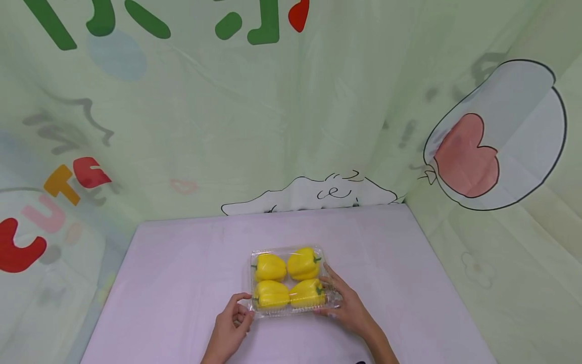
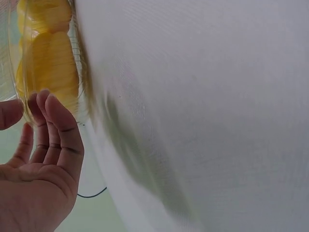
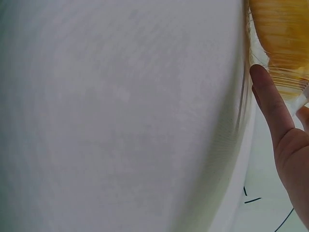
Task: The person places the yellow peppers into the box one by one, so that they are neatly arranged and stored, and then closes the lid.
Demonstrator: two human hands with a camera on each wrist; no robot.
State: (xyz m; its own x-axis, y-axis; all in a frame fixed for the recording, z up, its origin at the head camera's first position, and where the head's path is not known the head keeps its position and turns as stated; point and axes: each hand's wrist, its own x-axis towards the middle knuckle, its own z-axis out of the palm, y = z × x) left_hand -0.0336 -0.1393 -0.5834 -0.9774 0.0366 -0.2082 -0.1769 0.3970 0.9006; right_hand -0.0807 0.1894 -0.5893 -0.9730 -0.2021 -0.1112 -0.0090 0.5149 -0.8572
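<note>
A clear plastic clamshell box (image 1: pixel 291 312) lies shut on the lilac table (image 1: pixel 182 263), holding several yellow bell peppers (image 1: pixel 270 267). My left hand (image 1: pixel 232 326) is at the box's near left corner, with the thumb tip on the rim and the fingers loosely bent beside it. In the left wrist view the left hand (image 2: pixel 38 164) has nearly straight fingers against the box wall (image 2: pixel 79 58). My right hand (image 1: pixel 347 306) lies along the box's right side with its fingers straight. In the right wrist view a finger of the right hand (image 3: pixel 270 106) touches the ribbed plastic over a pepper (image 3: pixel 282 29).
A pale green printed cloth (image 1: pixel 291 126) with cartoon drawings hangs behind and on both sides of the table. The table's far edge (image 1: pixel 273 215) meets it. Bare tabletop lies left, right and behind the box.
</note>
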